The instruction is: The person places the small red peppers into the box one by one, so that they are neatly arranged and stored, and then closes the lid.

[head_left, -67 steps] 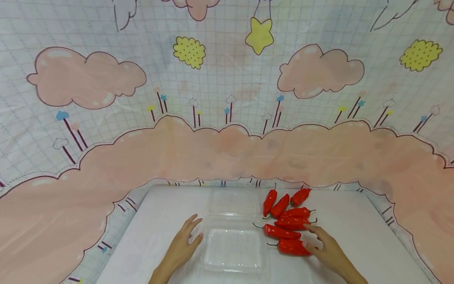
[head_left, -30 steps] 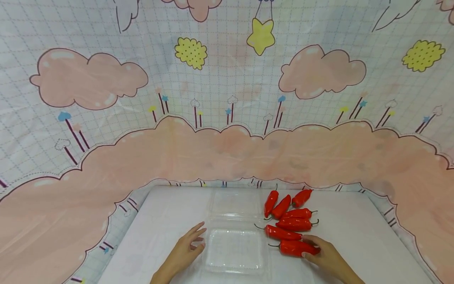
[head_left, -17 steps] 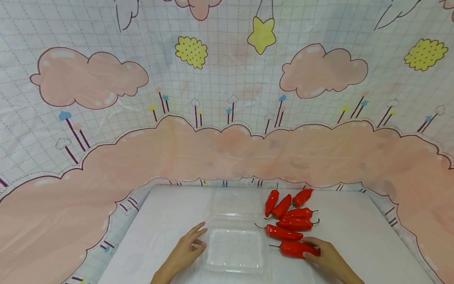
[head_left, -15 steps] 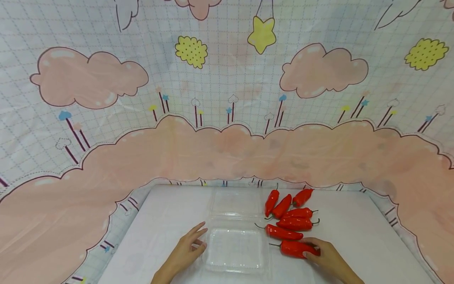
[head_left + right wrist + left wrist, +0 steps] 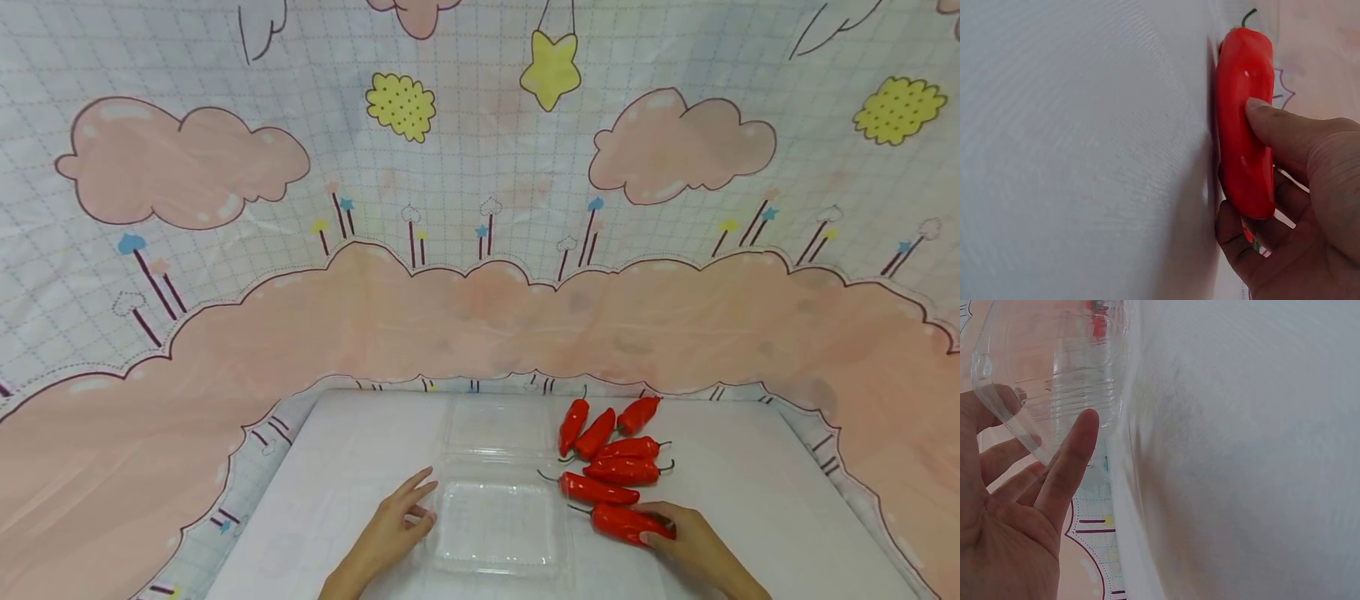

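Note:
My right hand (image 5: 686, 542) grips the nearest red chili pepper (image 5: 622, 523) by its blunt end, thumb on one side and fingers on the other. In the right wrist view this pepper (image 5: 1245, 125) points its green stem away from the palm. My left hand (image 5: 390, 525) is beside the lidded clear plastic box (image 5: 495, 571), fingers loosely spread, with its fingertips right at the left rim. From the left wrist, the thumb (image 5: 1075, 465) overlaps the box wall (image 5: 1079, 381). Nothing lies in the box, whose hinged lid (image 5: 498, 429) is laid back behind it.
Several more red peppers lie right of the box: one long pepper (image 5: 600, 489) just behind the gripped one, others such as this pepper (image 5: 637, 415) toward the back edge. A white-covered table (image 5: 765, 500) carries everything, with a cartoon-printed cloth (image 5: 465, 325) behind.
My right hand has come nearer from over the peppers and taken hold of the nearest one. Its stem end has just swung slightly away from me. The left hand has shifted slightly toward the box.

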### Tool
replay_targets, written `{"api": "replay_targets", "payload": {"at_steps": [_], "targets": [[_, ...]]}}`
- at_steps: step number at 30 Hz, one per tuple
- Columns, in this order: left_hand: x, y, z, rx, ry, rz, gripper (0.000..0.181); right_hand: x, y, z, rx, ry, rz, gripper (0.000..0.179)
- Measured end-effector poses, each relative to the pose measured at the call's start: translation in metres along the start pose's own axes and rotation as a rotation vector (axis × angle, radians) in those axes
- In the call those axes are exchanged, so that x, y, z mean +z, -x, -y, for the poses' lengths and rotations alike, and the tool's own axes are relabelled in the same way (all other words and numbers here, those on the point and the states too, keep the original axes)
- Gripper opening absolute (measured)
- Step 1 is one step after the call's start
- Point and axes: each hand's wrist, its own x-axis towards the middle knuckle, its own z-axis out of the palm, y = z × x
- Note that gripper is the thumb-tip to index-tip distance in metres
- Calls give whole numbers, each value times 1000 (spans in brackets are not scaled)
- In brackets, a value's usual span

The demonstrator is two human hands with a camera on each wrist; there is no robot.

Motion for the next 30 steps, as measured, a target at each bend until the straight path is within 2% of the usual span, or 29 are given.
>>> {"api": "replay_targets", "payload": {"at_steps": [6, 15, 22, 30], "targets": [[-1, -1, -1, -13, -9, 2, 50, -8, 4, 0, 20, -2, -24, 49], [-3, -2, -2, -6, -7, 10, 50, -23, 9, -1, -2, 1, -63, 49], [-3, -2, 0, 2, 5, 2, 50, -33, 12, 0, -70, 24, -106, 48], [0, -1, 2, -1, 0, 3, 49, -40, 17, 9, -104, -1, -114, 48]]}}
